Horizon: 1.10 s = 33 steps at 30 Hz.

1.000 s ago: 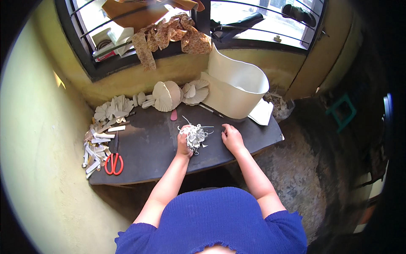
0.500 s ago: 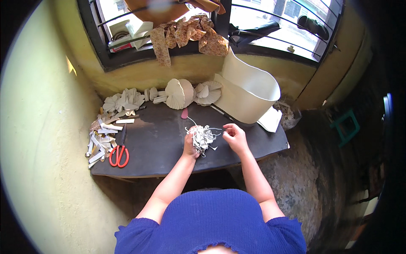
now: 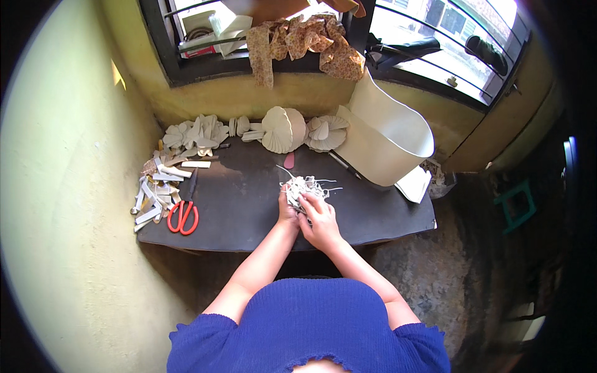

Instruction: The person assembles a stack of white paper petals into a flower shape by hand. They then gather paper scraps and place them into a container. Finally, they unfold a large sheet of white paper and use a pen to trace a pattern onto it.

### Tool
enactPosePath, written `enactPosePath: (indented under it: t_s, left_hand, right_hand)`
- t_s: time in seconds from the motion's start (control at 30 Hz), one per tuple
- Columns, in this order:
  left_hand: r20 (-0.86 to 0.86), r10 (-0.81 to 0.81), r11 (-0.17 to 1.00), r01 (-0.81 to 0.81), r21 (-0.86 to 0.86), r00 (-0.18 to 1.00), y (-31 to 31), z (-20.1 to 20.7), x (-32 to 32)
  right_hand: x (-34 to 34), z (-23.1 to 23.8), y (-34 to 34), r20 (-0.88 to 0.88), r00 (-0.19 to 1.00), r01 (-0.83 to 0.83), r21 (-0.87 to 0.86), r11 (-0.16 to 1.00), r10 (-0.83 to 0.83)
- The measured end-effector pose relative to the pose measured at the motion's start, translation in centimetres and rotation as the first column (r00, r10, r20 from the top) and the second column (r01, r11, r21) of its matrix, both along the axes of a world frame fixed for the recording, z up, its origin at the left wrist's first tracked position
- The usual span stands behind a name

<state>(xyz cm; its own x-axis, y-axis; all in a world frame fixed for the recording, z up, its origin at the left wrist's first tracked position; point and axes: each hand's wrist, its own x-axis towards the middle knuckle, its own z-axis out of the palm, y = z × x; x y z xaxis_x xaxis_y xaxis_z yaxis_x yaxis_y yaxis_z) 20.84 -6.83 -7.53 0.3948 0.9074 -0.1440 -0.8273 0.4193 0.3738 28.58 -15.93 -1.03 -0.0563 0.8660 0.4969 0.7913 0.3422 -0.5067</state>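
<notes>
A tangled bunch of thin white scraps (image 3: 300, 186) sits between my two hands over the near middle of the dark table. My left hand (image 3: 287, 208) is wrapped round it from the left and below. Across its top and right side lies my right hand (image 3: 319, 219), fingers bent and pressing on the scraps. Some strands stick out past the fingers to the left and right. Just beyond the bunch, a small pink flat piece (image 3: 289, 161) lies on the table.
Red-handled scissors (image 3: 183, 217) lie at the left beside a heap of white strips (image 3: 153, 193). Stacks of cream cut pieces (image 3: 278, 129) line the wall. A large curled cream sheet (image 3: 385, 140) stands at the right back. The dark table (image 3: 242, 205) ends close to my body.
My right hand has moved left and down onto the bunch of scraps, from a spot apart on its right. My left hand keeps holding it. The whole view has shifted slightly.
</notes>
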Motion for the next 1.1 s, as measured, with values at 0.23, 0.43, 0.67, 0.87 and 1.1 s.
enactPosePath:
  t_s: [0.23, 0.43, 0.67, 0.87, 1.1]
  left_hand:
    - [0.109, 0.002, 0.999, 0.004, -0.051, 0.994, 0.5, 0.3, -0.2]
    - [0.016, -0.044, 0.997, 0.045, -0.060, 0.999, 1.1, 0.3, -0.6]
    - [0.099, -0.028, 0.999, 0.030, -0.028, 0.995, 1.5, 0.8, -1.6]
    - [0.256, -0.037, 0.999, 0.028, 0.036, 0.966, 1.1, 0.8, -1.1]
    - [0.384, -0.151, 0.988, 0.150, 0.031, 0.911, -3.3, 3.3, -3.3]
  right_hand:
    - [-0.5, 2.1, -0.6, -0.003, 0.998, -0.065, -0.385, 0.921, 0.069]
    - [-1.5, 3.0, 0.3, 0.072, 0.994, -0.034, -0.490, 0.871, 0.079]
    - [-1.9, 2.9, 1.3, 0.089, 0.988, -0.070, -0.457, 0.887, 0.123]
    - [1.0, 1.6, 0.4, -0.674, 0.717, -0.229, 0.011, 0.973, 0.176]
    - [3.6, 0.9, -0.2, -0.873, 0.487, -0.117, -0.086, 0.989, -0.018]
